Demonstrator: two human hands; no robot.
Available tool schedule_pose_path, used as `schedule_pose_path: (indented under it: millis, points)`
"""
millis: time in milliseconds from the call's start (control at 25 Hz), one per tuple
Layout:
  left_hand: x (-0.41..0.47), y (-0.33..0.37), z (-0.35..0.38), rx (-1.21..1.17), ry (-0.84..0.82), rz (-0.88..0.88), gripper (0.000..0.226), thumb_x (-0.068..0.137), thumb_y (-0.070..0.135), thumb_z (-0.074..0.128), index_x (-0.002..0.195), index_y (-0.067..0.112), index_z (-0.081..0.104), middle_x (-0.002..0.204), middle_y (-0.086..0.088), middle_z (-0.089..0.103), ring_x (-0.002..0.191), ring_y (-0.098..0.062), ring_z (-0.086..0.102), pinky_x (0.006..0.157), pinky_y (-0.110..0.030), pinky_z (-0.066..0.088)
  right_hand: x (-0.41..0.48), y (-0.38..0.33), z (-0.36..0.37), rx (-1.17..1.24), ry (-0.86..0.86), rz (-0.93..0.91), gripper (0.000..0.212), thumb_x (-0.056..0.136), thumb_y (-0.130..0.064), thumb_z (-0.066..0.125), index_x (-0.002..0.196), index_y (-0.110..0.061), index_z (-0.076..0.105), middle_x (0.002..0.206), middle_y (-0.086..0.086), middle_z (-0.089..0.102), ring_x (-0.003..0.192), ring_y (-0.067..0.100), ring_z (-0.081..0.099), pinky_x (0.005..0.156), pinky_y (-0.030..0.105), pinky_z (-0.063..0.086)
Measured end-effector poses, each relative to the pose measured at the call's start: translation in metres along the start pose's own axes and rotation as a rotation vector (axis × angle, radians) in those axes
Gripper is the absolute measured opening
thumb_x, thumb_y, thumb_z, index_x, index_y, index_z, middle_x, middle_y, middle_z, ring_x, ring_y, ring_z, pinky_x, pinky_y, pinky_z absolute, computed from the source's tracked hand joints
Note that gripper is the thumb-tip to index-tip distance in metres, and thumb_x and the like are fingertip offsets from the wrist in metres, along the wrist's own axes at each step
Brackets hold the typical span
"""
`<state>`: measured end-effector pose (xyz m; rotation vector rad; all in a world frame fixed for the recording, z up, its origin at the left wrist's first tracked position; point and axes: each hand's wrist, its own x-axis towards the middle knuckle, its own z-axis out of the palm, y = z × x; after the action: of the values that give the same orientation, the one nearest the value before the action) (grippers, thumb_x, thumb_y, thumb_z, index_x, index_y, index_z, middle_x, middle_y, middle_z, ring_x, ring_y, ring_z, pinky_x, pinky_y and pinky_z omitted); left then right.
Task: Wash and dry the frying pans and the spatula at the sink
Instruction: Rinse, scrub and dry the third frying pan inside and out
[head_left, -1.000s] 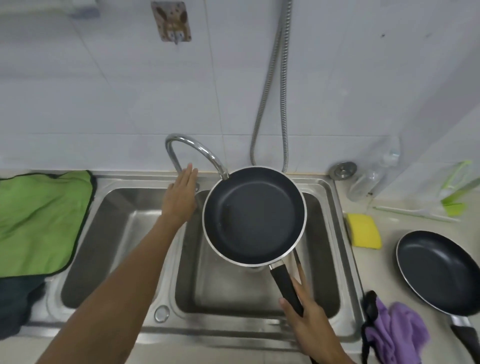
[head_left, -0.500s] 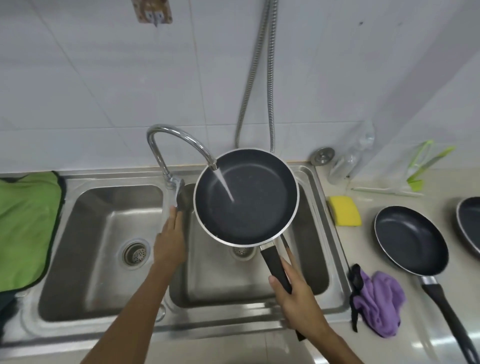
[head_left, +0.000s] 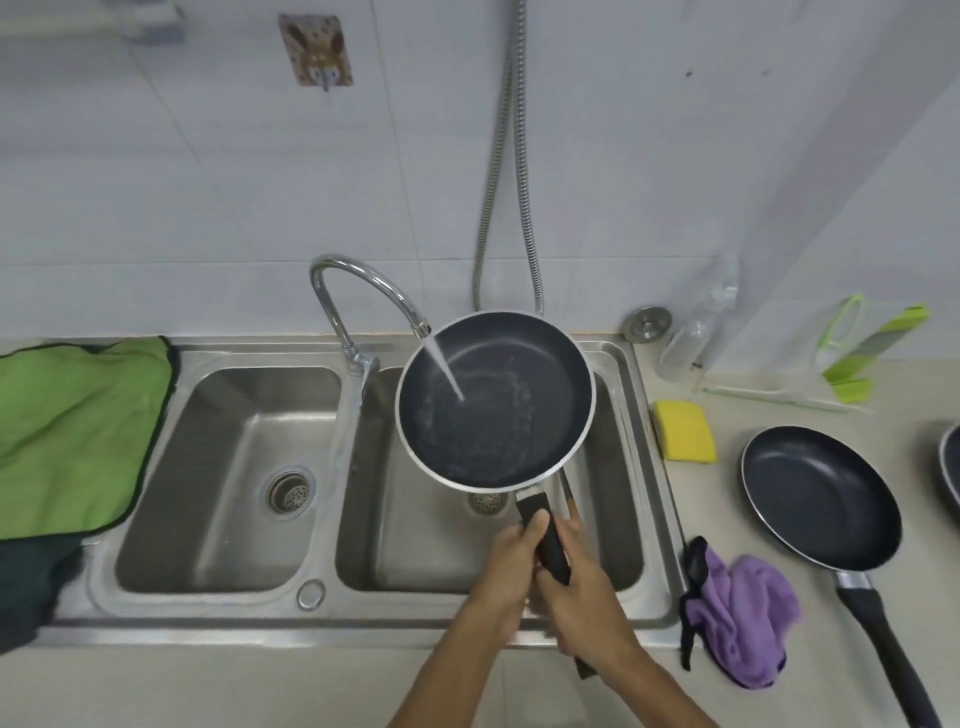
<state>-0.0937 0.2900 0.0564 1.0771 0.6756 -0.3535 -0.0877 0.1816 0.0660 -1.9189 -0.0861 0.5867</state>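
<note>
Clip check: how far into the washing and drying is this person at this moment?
Done: nothing visibly finished. In hand: left hand and right hand grip the handle of the silver-rimmed black frying pan, rinsing under the chrome faucet. Left: the yellow sponge lies untouched; the second black frying pan on the counter and a third pan at the frame edge wait; drying too. I cannot pick out the spatula.
</note>
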Motion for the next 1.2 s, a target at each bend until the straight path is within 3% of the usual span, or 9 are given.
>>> schedule_pose_path:
  millis: [80,200,320,440,520,640,760,960,1200]
  points:
    - [0.007,0.006,-0.009,0.054,0.110,0.025,0.037,0.106,0.029,0.052,0.113,0.001,0.076,0.110,-0.011,0.079,0.108,-0.025,0.074,0.095,-0.032,0.057,0.011,0.001,0.015,0.008,-0.031,0.008,0.040,0.101,-0.022,0.055,0.126,-0.053,0.048,0.097,-0.014,0.069,0.080,0.003,0.070,0.066,0.016,0.052]
    - [0.001,0.002,-0.025,0.115,0.213,0.062,0.037,0.106,0.031,0.052,0.110,0.004,0.077,0.108,-0.012,0.079,0.103,-0.022,0.076,0.088,-0.030,0.059,0.009,0.011,0.026,0.023,-0.157,0.018,0.047,0.098,-0.024,0.055,0.136,-0.051,0.047,0.101,-0.002,0.072,0.074,0.010,0.068,0.063,0.024,0.053]
    - [0.005,-0.025,-0.005,0.259,0.180,0.060,0.039,0.105,0.037,0.053,0.107,0.007,0.078,0.105,-0.010,0.080,0.104,-0.022,0.075,0.100,-0.040,0.057,0.005,0.025,-0.011,-0.015,-0.187,0.009,0.057,0.097,-0.014,0.055,0.138,-0.053,0.046,0.109,0.002,0.069,0.070,0.006,0.067,0.057,0.021,0.051]
    - [0.024,-0.019,0.014,0.291,0.214,0.116,0.043,0.103,0.043,0.054,0.106,0.007,0.078,0.103,-0.011,0.080,0.103,-0.025,0.076,0.102,-0.047,0.055,0.021,0.025,-0.026,-0.028,-0.131,-0.009,0.050,0.100,-0.018,0.054,0.129,-0.058,0.047,0.112,-0.004,0.068,0.084,0.004,0.070,0.074,0.034,0.061]
    - [0.031,-0.005,0.001,0.198,0.265,0.143,0.043,0.102,0.042,0.056,0.107,0.004,0.077,0.103,-0.015,0.079,0.103,-0.028,0.075,0.101,-0.047,0.056,0.030,0.013,-0.011,-0.021,-0.147,-0.050,0.049,0.101,-0.022,0.054,0.132,-0.059,0.044,0.112,-0.011,0.068,0.094,0.001,0.068,0.082,0.026,0.059]
    - [0.014,-0.011,-0.018,0.141,0.313,0.137,0.040,0.104,0.037,0.055,0.110,0.004,0.076,0.104,-0.015,0.079,0.104,-0.028,0.075,0.099,-0.043,0.057,0.018,0.005,0.001,-0.034,-0.234,-0.064,0.060,0.099,-0.017,0.055,0.141,-0.056,0.038,0.105,-0.013,0.070,0.084,-0.003,0.068,0.069,0.013,0.053]
    - [0.003,-0.027,0.014,0.114,0.213,0.133,0.037,0.105,0.034,0.055,0.110,0.003,0.076,0.106,-0.014,0.079,0.105,-0.028,0.075,0.102,-0.044,0.056,0.007,0.012,-0.028,-0.083,-0.219,-0.033,0.060,0.098,-0.015,0.056,0.136,-0.058,0.041,0.110,-0.010,0.069,0.087,0.001,0.069,0.073,0.021,0.058]
    - [0.030,0.002,0.015,0.065,0.276,0.209,0.043,0.099,0.042,0.059,0.109,0.003,0.075,0.105,-0.016,0.079,0.105,-0.030,0.074,0.099,-0.041,0.057,0.032,-0.005,-0.021,-0.066,-0.138,-0.089,0.038,0.102,-0.026,0.054,0.128,-0.053,0.049,0.100,-0.006,0.067,0.075,0.007,0.068,0.065,0.029,0.055]
    - [0.009,-0.026,0.006,0.137,0.268,0.164,0.036,0.103,0.036,0.057,0.102,0.005,0.075,0.097,-0.010,0.079,0.094,-0.020,0.076,0.087,-0.033,0.060,0.010,0.010,-0.024,-0.088,-0.243,-0.055,0.061,0.098,-0.013,0.055,0.134,-0.062,0.044,0.104,-0.013,0.073,0.082,0.001,0.070,0.072,0.023,0.057]
